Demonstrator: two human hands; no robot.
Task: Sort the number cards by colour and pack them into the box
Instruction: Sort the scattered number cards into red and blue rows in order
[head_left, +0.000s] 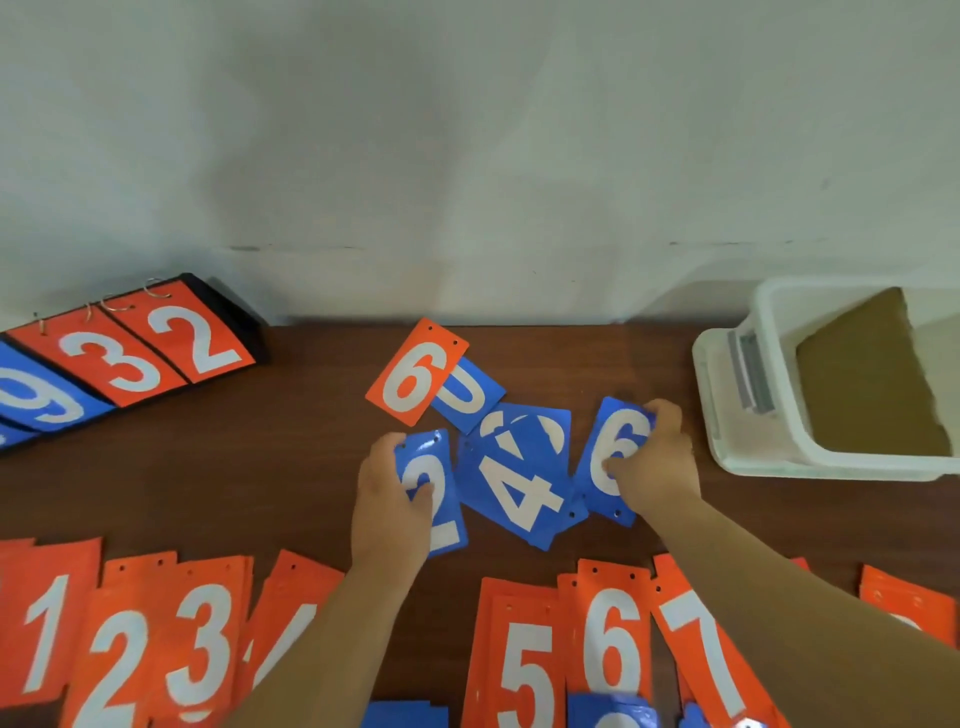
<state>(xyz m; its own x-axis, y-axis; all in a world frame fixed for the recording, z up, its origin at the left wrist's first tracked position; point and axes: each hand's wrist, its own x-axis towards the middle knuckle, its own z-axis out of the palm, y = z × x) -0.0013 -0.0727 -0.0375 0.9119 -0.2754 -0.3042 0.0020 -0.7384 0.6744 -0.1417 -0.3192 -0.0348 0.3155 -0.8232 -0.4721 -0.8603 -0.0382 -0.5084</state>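
Landmark: the blue 4 card (519, 493), lying on other blue cards mid-desk (234, 467).

Just left of it, the left hand (389, 499) pinched the blue 2 card (441, 519), thumb on its face. Just right of it, the right hand (654, 457) gripped the blue 6 card (618, 431), thumb on its face, fingers round its far corner. Both cards sat right against the 4's pile.

Risks, my call:
- The cards looked glossy, so either could slip from a pinch on lifting.
- Dragging either card could pull the 4 and the cards beneath it askew.
- The orange 6 card (415, 371), up-left of the 4, lay over the blue 0 card (467, 395). It could get swept in with the blues and spoil the colour sort.
- A stack gathered unsquared might not drop flat into the box.

Around:
- Far left of the 4 stood a flip scoreboard (156, 343) showing orange 3 and 2.
- Nearer me than the 4 ran the orange piles (202, 649), 1 to 7, with both forearms crossing them. A forearm could scuff those.
- More blue cards (405, 714) lay at the near edge.
- Far right of the 4 sat the white box (831, 462), open, brown bottom showing.

In the way: the orange 6 had to come off the 0 first.
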